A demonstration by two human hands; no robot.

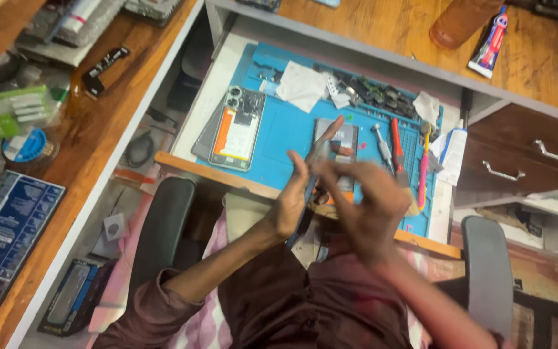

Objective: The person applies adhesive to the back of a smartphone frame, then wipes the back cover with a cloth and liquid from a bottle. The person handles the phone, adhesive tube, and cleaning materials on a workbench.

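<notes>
Right above the near edge of the blue work mat [285, 132], the left hand [292, 200] and the right hand [366, 203] close together around a thin dark flat piece [321, 152], its upper end poking out past the fingers; motion blur smears both hands, so what the piece is and exactly how each finger sits on it cannot be told. Behind the hands, partly hidden, lies a dark phone body [340, 139] on the mat. Further left on the mat rests an opened phone [239, 129], its orange and white insides showing. White wipes [301, 85] and a row of small dark parts [376, 94] sit along the mat's far edge. A red-handled screwdriver [396, 145] and a pink-handled brush [423, 171] lie to the right. At the left, a clear plastic box [11, 110] holds green and white items, too blurred to identify.
</notes>
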